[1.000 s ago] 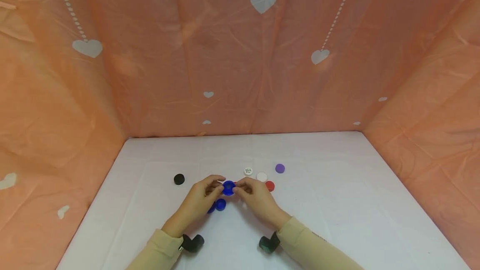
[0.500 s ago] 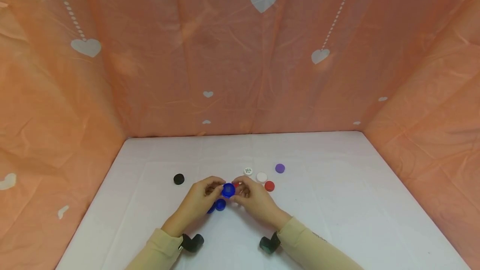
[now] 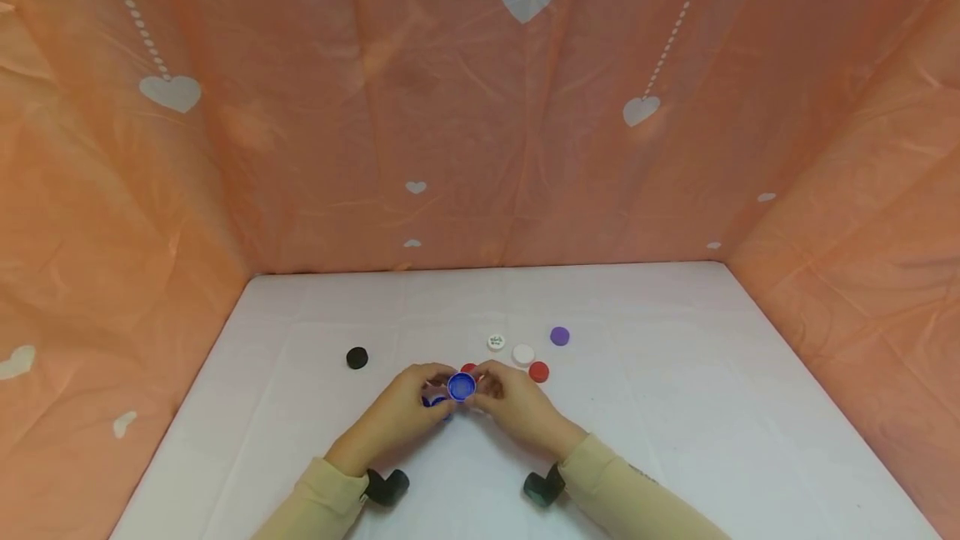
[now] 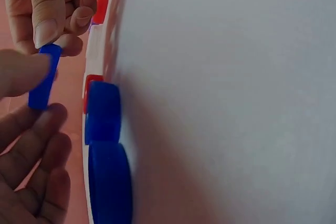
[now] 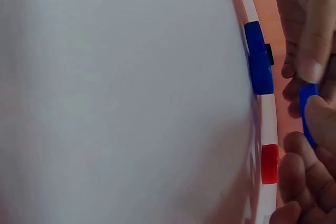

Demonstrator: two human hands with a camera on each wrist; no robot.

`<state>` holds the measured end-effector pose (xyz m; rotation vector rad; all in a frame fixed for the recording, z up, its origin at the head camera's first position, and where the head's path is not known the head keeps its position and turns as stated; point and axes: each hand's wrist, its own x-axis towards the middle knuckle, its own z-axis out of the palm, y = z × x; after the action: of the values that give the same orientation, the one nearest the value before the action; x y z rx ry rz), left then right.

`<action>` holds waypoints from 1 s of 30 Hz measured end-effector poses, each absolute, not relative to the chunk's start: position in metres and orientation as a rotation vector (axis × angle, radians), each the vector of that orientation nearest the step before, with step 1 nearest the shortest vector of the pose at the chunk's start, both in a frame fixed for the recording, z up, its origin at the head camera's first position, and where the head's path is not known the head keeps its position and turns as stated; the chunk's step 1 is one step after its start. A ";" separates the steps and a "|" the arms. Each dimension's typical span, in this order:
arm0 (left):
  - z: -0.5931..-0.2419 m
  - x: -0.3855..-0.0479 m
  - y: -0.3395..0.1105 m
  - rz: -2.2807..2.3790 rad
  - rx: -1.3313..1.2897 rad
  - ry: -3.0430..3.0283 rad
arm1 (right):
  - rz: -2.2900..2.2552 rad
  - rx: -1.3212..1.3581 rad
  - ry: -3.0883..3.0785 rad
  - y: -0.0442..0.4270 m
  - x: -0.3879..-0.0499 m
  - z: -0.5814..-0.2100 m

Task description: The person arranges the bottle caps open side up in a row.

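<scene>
Between the two hands, raised above the table, is a round blue cap (image 3: 461, 387) showing its hollow side in the head view. My left hand (image 3: 399, 411) pinches its left edge with thumb and fingers; my right hand (image 3: 523, 407) pinches its right edge. From the left wrist view the held cap (image 4: 45, 77) appears edge-on, thumbs and fingertips on it. Two more blue caps (image 4: 104, 113) (image 4: 111, 182) lie side by side on the table, partly hidden behind my left hand in the head view. A red cap (image 3: 468, 367) lies just beyond the held one.
On the white table (image 3: 675, 407) lie a black cap (image 3: 357, 358) at the left, a printed white cap (image 3: 496, 342), a plain white cap (image 3: 523, 355), another red cap (image 3: 538, 372) and a purple cap (image 3: 559, 336). Orange cloth (image 3: 465, 107) with hearts surrounds the table's back and sides.
The held blue cap has turned over and come slightly nearer the body. My left hand has shifted a little, now covering more of the two blue caps on the table.
</scene>
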<state>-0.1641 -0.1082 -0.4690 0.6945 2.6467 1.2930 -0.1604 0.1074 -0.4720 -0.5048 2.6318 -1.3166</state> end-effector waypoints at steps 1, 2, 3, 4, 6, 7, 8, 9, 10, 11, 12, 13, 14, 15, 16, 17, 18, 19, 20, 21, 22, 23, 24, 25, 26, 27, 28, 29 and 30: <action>-0.470 -0.164 -0.108 1.274 0.704 2.650 | -1.299 -0.508 2.637 0.108 -0.160 -0.473; -0.471 -0.164 -0.108 1.256 0.714 2.658 | -1.285 -0.514 2.638 0.109 -0.161 -0.475; -0.472 -0.164 -0.108 1.241 0.726 2.673 | -1.274 -0.524 2.637 0.109 -0.161 -0.476; -0.472 -0.164 -0.108 1.229 0.731 2.689 | -1.264 -0.531 2.633 0.110 -0.161 -0.477; -0.474 -0.164 -0.107 1.209 0.733 2.721 | -1.253 -0.544 2.620 0.111 -0.161 -0.479; -0.475 -0.164 -0.107 1.197 0.737 2.740 | -1.249 -0.548 2.611 0.111 -0.162 -0.479; -0.476 -0.164 -0.107 1.181 0.739 2.761 | -1.243 -0.551 2.603 0.111 -0.162 -0.480; -0.477 -0.164 -0.107 1.165 0.743 2.780 | -1.235 -0.551 2.598 0.111 -0.162 -0.480; -0.478 -0.164 -0.107 1.145 0.743 2.798 | -1.225 -0.547 2.593 0.111 -0.162 -0.480; -0.479 -0.164 -0.106 1.130 0.751 2.813 | -1.215 -0.545 2.592 0.111 -0.162 -0.480; -0.479 -0.164 -0.106 1.111 0.755 2.827 | -1.205 -0.542 2.590 0.112 -0.162 -0.480; -0.479 -0.164 -0.106 1.098 0.758 2.834 | -1.197 -0.535 2.586 0.112 -0.162 -0.479; -0.479 -0.164 -0.106 1.088 0.758 2.835 | -1.190 -0.529 2.583 0.112 -0.162 -0.479; -0.479 -0.164 -0.105 1.081 0.758 2.834 | -1.187 -0.525 2.579 0.112 -0.162 -0.478; -0.479 -0.164 -0.105 1.077 0.757 2.828 | -1.186 -0.523 2.576 0.112 -0.161 -0.478; -0.479 -0.164 -0.105 1.076 0.755 2.817 | -1.185 -0.522 2.572 0.112 -0.161 -0.478; -0.479 -0.164 -0.105 1.069 0.758 2.811 | -1.184 -0.520 2.569 0.112 -0.161 -0.478; -0.479 -0.164 -0.105 1.068 0.760 2.801 | -1.185 -0.519 2.567 0.112 -0.161 -0.478; -0.479 -0.165 -0.105 1.065 0.762 2.793 | -1.185 -0.521 2.568 0.113 -0.161 -0.478; -0.479 -0.165 -0.104 1.062 0.762 2.788 | -1.185 -0.523 2.567 0.113 -0.162 -0.478; -0.479 -0.165 -0.104 1.061 0.762 2.780 | -1.185 -0.523 2.569 0.114 -0.162 -0.478; -0.478 -0.166 -0.103 1.061 0.761 2.775 | -1.188 -0.523 2.569 0.114 -0.162 -0.478; -0.478 -0.166 -0.102 1.061 0.760 2.772 | -1.191 -0.523 2.570 0.115 -0.162 -0.479; -0.478 -0.167 -0.102 1.063 0.750 2.768 | -1.194 -0.522 2.571 0.115 -0.162 -0.478; -0.478 -0.167 -0.101 1.062 0.748 2.768 | -1.196 -0.524 2.572 0.116 -0.162 -0.478; -0.478 -0.167 -0.101 1.062 0.745 2.766 | -1.195 -0.524 2.572 0.117 -0.162 -0.478; -0.478 -0.168 -0.101 1.064 0.742 2.764 | -1.196 -0.528 2.573 0.117 -0.162 -0.478; -0.478 -0.168 -0.100 1.060 0.746 2.767 | -1.195 -0.533 2.574 0.117 -0.162 -0.478; -0.479 -0.168 -0.100 1.053 0.745 2.770 | -1.191 -0.536 2.574 0.117 -0.162 -0.478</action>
<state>-0.1679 -0.1003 -0.4789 0.7452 2.7697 1.0533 -0.1623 0.1170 -0.4784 -0.5361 2.5744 -1.1910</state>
